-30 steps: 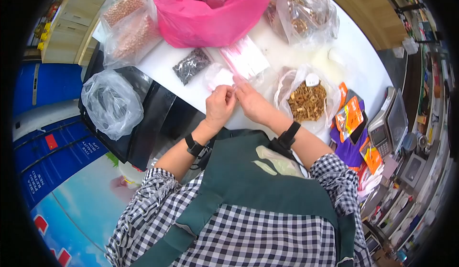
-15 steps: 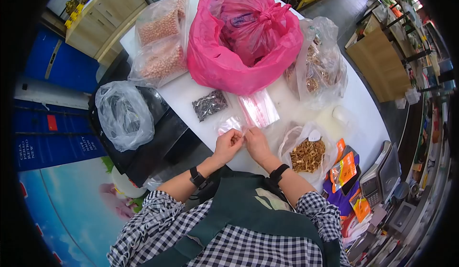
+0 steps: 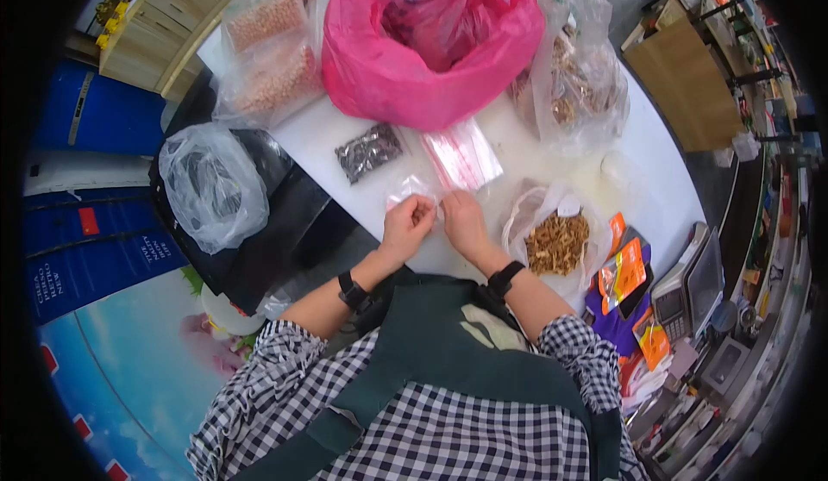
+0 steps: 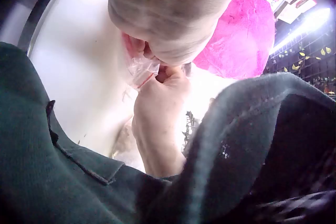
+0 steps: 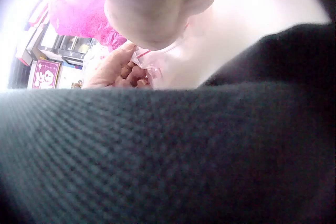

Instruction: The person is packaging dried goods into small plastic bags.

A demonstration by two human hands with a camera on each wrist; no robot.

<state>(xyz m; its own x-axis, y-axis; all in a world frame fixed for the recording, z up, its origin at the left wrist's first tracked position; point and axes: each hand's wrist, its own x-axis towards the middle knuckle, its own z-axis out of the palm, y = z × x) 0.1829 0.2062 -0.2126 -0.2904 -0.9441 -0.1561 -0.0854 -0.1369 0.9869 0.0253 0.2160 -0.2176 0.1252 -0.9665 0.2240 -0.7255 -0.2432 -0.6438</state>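
Observation:
My left hand (image 3: 408, 227) and right hand (image 3: 466, 224) meet over the white table, fingertips close together. Between them they pinch a small clear zip bag (image 4: 143, 70) with a red line along its edge. In the head view part of this bag (image 3: 409, 190) shows beyond the left fingers. Curled fingers of the left hand (image 5: 111, 70) show at the bag in the right wrist view. Just past the hands lie a stack of clear zip bags (image 3: 462, 155) with red strips and a filled packet of dark pieces (image 3: 369, 152).
A large pink bag (image 3: 431, 93) stands at the back, between bags of pinkish beans (image 3: 274, 80) and a clear bag of dried goods (image 3: 565, 102). To the right are an open bag of brown dried strips (image 3: 556, 244), orange packets (image 3: 623, 276) and a scale (image 3: 681, 296).
The head view has tilted, shifting the whole scene. Both hands stay together at the small zip bag, with their fingers moving slightly along it.

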